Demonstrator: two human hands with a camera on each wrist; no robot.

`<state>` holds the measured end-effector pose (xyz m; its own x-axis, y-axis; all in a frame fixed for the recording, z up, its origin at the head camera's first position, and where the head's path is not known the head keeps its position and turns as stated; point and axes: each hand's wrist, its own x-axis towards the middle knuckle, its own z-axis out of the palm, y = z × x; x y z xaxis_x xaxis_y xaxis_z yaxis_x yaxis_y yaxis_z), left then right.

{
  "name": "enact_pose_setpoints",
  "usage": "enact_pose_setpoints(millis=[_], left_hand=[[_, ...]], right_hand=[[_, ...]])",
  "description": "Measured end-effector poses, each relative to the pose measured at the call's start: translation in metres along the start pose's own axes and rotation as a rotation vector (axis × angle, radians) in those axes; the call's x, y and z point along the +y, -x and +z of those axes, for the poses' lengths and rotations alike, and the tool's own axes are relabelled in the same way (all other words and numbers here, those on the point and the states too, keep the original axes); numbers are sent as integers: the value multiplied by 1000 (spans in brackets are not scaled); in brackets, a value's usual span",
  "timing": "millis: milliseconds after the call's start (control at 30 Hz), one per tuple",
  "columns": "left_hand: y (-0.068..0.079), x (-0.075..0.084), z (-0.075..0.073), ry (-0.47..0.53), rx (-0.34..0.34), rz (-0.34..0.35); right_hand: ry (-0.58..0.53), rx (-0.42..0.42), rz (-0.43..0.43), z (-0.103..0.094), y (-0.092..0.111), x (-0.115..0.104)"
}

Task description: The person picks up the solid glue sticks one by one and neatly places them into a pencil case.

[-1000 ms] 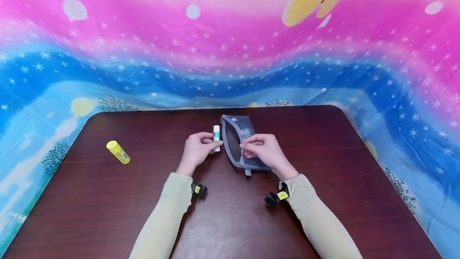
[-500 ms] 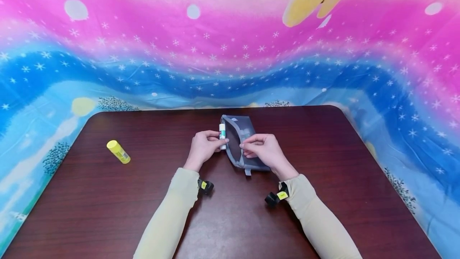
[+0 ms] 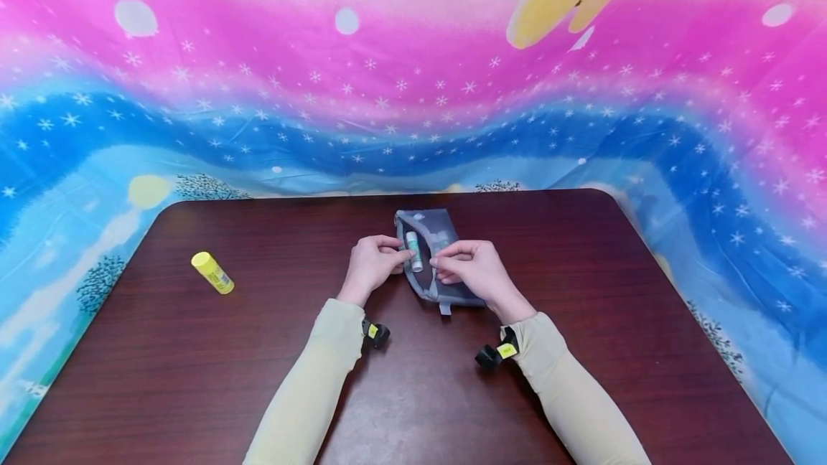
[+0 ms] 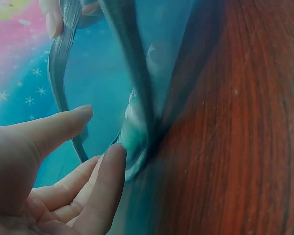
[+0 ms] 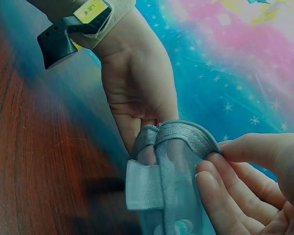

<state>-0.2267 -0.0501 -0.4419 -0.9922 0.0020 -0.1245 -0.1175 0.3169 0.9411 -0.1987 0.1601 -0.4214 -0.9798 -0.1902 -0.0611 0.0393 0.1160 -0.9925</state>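
Note:
A grey see-through zip pouch lies on the table with its mouth spread toward the left. Within that mouth is a small white glue stick with a green label. My left hand is at the pouch's left rim; in the left wrist view its thumb and fingers stand apart, and the glue stick lies beyond them inside the pouch. With thumb and index finger, my right hand pinches the right zipper edge, holding the mouth apart. A fabric tab sticks out at the zipper's near end.
A yellow glue stick rests on the left part of the dark wooden table. Behind the table's far edge hangs a colourful printed cloth. Each wrist carries a black camera mount, such as the right one.
My left hand has moved right to the pouch with the white glue stick, which has gone from beside the pouch into its mouth and left my fingers. The right hand stays put.

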Motion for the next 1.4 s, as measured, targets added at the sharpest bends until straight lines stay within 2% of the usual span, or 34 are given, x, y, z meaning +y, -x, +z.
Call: enact_pose_setpoints(millis=[200,567,933,1133,1400], left_hand=[[5,1,-6,0,-2,0],[13,2,-22,12,41,13],[14,-3,-34,42,51,35],[15,-3,-41,9,75,41],[17,-2,-53,-63,121,97]], right_hand=[[-6,2,6,0,0,-1],[-3,23,-7,-1,0,0],[-55,54,-42,0,-1,2],[-55,49,-51,0,-1,1],[-54,47,-49,0,-2,3]])
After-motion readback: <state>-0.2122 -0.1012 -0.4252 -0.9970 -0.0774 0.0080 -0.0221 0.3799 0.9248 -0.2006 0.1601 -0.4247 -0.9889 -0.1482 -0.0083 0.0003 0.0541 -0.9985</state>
